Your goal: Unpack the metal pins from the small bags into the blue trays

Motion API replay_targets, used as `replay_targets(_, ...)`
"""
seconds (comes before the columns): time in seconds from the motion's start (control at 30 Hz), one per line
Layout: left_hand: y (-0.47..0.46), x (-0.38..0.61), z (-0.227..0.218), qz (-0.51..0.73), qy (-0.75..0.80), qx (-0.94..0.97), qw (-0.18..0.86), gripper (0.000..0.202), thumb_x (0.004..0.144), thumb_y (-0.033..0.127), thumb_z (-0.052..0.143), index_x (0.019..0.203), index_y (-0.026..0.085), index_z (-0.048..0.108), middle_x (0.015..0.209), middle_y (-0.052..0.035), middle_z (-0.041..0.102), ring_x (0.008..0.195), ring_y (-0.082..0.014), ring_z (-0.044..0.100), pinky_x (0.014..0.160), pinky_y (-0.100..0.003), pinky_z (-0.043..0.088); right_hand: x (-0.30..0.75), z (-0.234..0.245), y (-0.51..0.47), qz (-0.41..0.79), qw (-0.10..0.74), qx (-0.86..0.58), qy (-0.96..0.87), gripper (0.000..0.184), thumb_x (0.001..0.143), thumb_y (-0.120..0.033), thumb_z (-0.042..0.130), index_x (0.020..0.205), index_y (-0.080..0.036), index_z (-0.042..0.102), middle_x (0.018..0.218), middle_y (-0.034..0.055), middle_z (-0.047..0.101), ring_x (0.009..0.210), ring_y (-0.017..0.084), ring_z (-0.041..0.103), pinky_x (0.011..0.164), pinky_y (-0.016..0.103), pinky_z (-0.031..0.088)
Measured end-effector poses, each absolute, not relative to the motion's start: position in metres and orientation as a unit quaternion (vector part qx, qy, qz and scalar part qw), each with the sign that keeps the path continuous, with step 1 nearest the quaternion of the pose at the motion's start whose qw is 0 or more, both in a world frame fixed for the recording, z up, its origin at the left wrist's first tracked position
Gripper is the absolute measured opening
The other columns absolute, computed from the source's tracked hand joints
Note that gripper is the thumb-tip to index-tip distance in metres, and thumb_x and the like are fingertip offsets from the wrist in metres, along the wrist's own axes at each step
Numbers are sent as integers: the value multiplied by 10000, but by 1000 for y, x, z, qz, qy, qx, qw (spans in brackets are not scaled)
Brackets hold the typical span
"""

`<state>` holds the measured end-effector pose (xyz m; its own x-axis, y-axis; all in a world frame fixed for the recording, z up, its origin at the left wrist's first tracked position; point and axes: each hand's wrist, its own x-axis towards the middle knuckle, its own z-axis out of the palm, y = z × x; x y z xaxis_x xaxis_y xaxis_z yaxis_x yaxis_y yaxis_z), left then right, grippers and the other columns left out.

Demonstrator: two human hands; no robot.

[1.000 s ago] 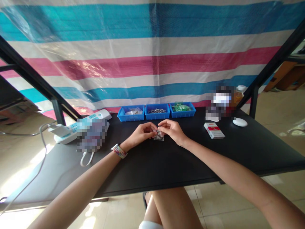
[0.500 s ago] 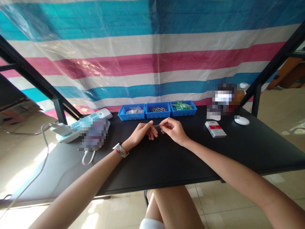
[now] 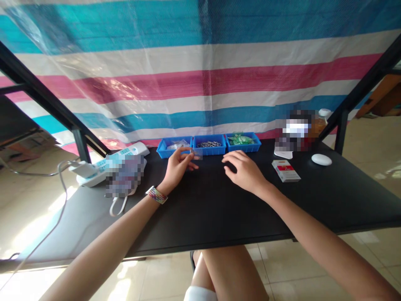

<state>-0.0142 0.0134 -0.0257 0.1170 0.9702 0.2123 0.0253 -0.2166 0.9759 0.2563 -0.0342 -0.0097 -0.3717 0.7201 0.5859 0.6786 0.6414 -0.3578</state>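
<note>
My left hand (image 3: pixel 178 166) pinches a small clear bag (image 3: pixel 196 154) at its fingertips, just in front of the left blue tray (image 3: pixel 163 147) and the tray of metal parts (image 3: pixel 209 151). My right hand (image 3: pixel 246 170) is spread open and empty over the black table (image 3: pixel 219 209). It's a thin grip: the bag could slip, or land among the metal parts.

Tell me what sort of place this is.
Probably a makeshift packing station: a black table with three blue bins of small parts, a striped tarp hung behind, and the left hand pinching a small clear bag.
</note>
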Motion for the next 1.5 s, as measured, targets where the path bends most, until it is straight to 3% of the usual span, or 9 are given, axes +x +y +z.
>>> replay_targets(0.13, 25, -30, -18, 596, 460, 543, 372, 484, 869, 474, 771, 1134, 212, 462, 1061, -95, 792, 594, -161, 745, 513, -226, 517, 314, -6, -61, -99, 329, -523, -780, 142, 935, -188, 592, 868, -211, 714, 1041, 128, 750, 1047, 321, 663, 943, 470, 548)
replay_targets(0.33, 34, -46, -12, 610, 467, 481, 422, 541, 897, 394, 701, 1350, 189, 489, 1294, -163, 742, 685, -184, 776, 577, -253, 546, 412, -39, -102, -173, 274, -591, -739, 250, 951, -285, 571, 1086, -183, 755, 1170, 145, 763, 1188, 346, 663, 1025, 496, 539)
replay_targets(0.53, 34, -43, -14, 605, 439, 483, 457, 858, 872, 321, 652, 1638, 192, 288, 1436, -208, 660, 741, -190, 781, 630, -277, 567, 465, -57, -123, -191, 239, -646, -699, 393, 954, -320, 537, 1267, -184, 731, 1286, 151, 743, 1150, 359, 688, 985, 501, 562)
replay_targets(0.6, 36, -44, -16, 595, 444, 521, 421, 790, 855, 328, 649, 1589, 189, 393, 1395, -188, 690, 742, -188, 771, 639, -286, 570, 474, -59, -126, -203, 240, -658, -684, 408, 958, -328, 513, 1274, -185, 727, 1296, 160, 740, 1155, 368, 690, 990, 498, 558)
replay_targets(0.7, 38, -51, -18, 565, 486, 611, 266, 422, 866, 316, 595, 1254, 166, 665, 1204, -127, 765, 841, -217, 751, 723, -321, 574, 483, -60, -128, -214, 252, -659, -675, 431, 956, -340, 483, 1279, -177, 717, 1295, 165, 740, 1157, 387, 691, 1004, 508, 551)
replay_targets(0.77, 38, -57, -17, 514, 526, 666, 121, 256, 888, 299, 562, 1071, 182, 698, 1100, -94, 764, 959, -249, 718, 859, -374, 560, 486, -62, -130, -215, 259, -659, -673, 441, 950, -339, 481, 1292, -176, 705, 1299, 157, 739, 1159, 396, 689, 1006, 517, 550)
replay_targets(0.9, 38, -69, -12, 366, 590, 716, -73, 280, 892, 323, 560, 1116, 194, 666, 1171, -118, 693, 1165, -341, 602, 1076, -502, 439, 486, -65, -134, -233, 259, -670, -655, 433, 954, -316, 490, 1299, -164, 702, 1281, 171, 740, 1157, 398, 688, 1027, 515, 544)
replay_targets(1.1, 42, -76, -12, 211, 623, 747, -97, 333, 859, 334, 578, 1150, 182, 630, 1157, -156, 654, 1161, -375, 586, 1081, -514, 387, 478, -66, -142, -261, 332, -651, -631, 450, 917, -250, 576, 1350, -213, 693, 1380, 149, 694, 1314, 411, 620, 1125, 551, 487)
replay_targets(1.5, 8, -85, 21, 133, 535, 833, -48, 226, 901, 355, 578, 980, 225, 747, 1040, -97, 770, 951, -307, 717, 943, -413, 451, 414, -54, -165, -222, 446, -622, -604, 206, 938, -245, 614, 1081, -198, 756, 1239, 156, 729, 1196, 362, 670, 1042, 553, 537)
